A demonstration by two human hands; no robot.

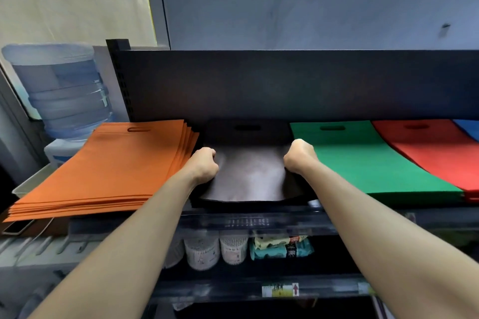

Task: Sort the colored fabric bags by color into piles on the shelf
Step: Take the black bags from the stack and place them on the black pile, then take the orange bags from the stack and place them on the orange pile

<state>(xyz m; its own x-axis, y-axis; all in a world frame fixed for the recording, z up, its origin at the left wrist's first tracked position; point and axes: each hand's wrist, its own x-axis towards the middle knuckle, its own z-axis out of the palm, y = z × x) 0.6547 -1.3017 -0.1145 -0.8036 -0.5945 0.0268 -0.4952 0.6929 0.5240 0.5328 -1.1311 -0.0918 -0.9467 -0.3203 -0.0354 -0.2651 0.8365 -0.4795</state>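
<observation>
Left hand (203, 169): clenched on the left edge of the black bag pile (248, 176), fingers curled under.
Right hand (299, 156): gripping the right edge of the same pile, knuckles up.
Black bag pile: middle of the top shelf (259, 221), between orange and green; near edge bowed, curving up at both gripped sides, so not yet lying flat.
Orange bag pile (111, 163): left end of the shelf, several bags deep, fanned with stepped edges rather than flush.
Green bag pile (363, 158): just right of the black, flat, handle slot toward the back panel.
Red bag pile (427, 153): right of the green and lapped slightly beneath its edge.
Blue bags (469, 129): only a corner showing at the far right; depth of pile impossible to tell.
Done so far: five colours separated side by side, one colour to a stack as far as visible.
Step in hand: probably settling or squaring the black stack.
Left to do: flattening the black, likely tidying the fanned orange; no loose unsorted bags in view, though anything beyond the frame unknown.
Overall: judged near the end.
Surroundings: water-cooler bottle (59, 90) to the left; cotton-swab jars (217, 248) and snack packets (280, 247) on the shelf below.
</observation>
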